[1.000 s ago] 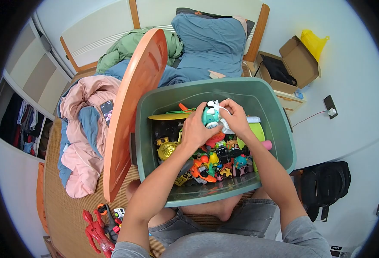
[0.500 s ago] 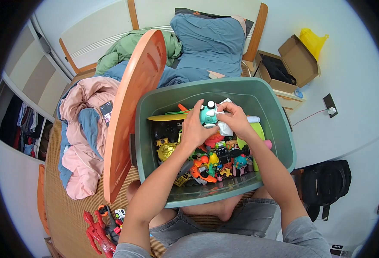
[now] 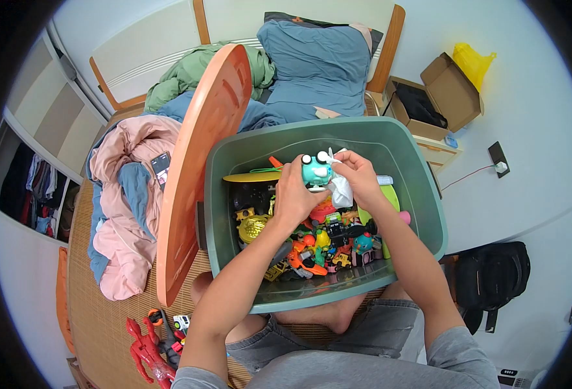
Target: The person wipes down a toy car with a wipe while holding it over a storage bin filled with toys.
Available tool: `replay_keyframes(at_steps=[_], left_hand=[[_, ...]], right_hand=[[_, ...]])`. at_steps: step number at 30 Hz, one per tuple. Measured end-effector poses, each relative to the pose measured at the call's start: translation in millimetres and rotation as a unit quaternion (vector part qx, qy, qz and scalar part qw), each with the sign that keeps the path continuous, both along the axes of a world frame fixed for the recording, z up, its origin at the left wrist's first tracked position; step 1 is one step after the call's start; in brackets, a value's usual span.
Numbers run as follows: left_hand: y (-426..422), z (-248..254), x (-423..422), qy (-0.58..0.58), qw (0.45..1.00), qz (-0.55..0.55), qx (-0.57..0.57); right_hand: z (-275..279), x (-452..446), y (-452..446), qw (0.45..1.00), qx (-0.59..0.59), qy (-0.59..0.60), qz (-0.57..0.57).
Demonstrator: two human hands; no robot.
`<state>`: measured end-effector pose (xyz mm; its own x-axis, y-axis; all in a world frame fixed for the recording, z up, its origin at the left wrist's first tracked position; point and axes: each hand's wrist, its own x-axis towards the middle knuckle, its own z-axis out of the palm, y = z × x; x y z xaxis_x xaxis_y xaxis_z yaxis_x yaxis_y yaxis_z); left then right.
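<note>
Above the open green bin [image 3: 428, 214], my left hand [image 3: 293, 198] grips a small turquoise toy car [image 3: 314, 174] with white wheels. Its wheels face up and away from me. In my right hand [image 3: 358, 176] a crumpled white wipe [image 3: 341, 192] is pinched, pressed against the toy's right side and hanging down below my fingers. Beneath both hands lies a heap of mixed toys, among them a yellow ribbed piece [image 3: 253, 227], an orange toy [image 3: 305, 259] and a bright green piece [image 3: 389, 194].
An orange lid [image 3: 198, 175] stands on edge left of the bin. A red action figure [image 3: 146, 350] lies on the woven mat [image 3: 98, 324]. Bedding [image 3: 137, 220] with a phone [image 3: 161, 167] is at left. On the right are a cardboard box [image 3: 457, 97] and a black backpack [image 3: 493, 275].
My right hand has shifted slightly, and more of the wipe hangs down in view. The turquoise toy has tilted a little in my left hand.
</note>
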<state>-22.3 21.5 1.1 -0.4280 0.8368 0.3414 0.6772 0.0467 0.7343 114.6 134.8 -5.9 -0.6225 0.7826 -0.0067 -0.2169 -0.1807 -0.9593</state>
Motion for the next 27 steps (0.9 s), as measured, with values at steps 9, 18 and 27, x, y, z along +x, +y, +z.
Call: replay_keyframes(at_steps=[9,18,27], left_hand=[[-1,-1,-3,-0.007,1.0,-0.01,0.003],[-1,-1,-1,-0.025,0.999,-0.026,-0.037],[-2,-1,-2,-0.019,0.999,-0.027,-0.031]], right_hand=[[9,0,-7,0.997,0.058,-0.033,0.038],[4,-1,-2,0.998,0.028,-0.047,0.012],[5,1,-5,0.997,0.048,-0.032,0.047]])
